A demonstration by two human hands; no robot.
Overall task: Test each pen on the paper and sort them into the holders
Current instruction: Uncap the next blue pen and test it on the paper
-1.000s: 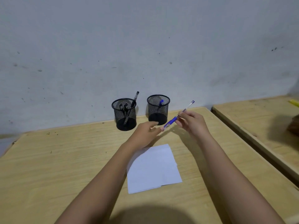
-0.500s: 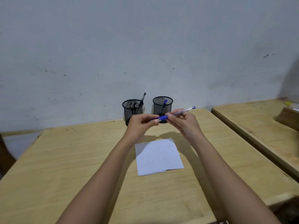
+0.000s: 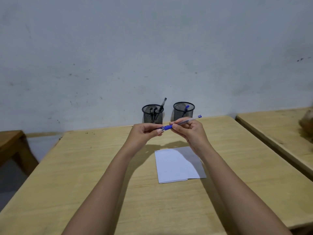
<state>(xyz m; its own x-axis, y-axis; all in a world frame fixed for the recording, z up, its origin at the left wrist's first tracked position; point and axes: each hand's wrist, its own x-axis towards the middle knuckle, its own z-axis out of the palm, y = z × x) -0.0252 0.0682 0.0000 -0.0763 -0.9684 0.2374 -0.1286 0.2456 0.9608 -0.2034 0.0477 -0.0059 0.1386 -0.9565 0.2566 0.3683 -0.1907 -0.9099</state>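
We log: blue pen (image 3: 169, 127) held level above worktop (image 3: 84, 167); left hand (image 3: 144, 134) grip pinching capped end, right hand (image 3: 189, 129) grip pinching barrel; paper (image 3: 176, 165) below.

The scene is lit softly and rather dimly, with a cool grey cast on the pale wall (image 3: 152, 48), which darkens toward the upper corners of the frame. Light seems to fall from above and behind the camera: diffuse shadows of the raised hands are thrown forward onto the light wooden worktop (image 3: 76, 167) and across the upper right part of the white sheet of paper (image 3: 176, 165). A broad soft shadow lies along the bottom centre. No glare is seen. Wide-angle distortion is evident, the worktop's edges being splayed outward. The centre is fairly sharp; a brown object at the right edge (image 3: 307, 122) is smeared by blur.
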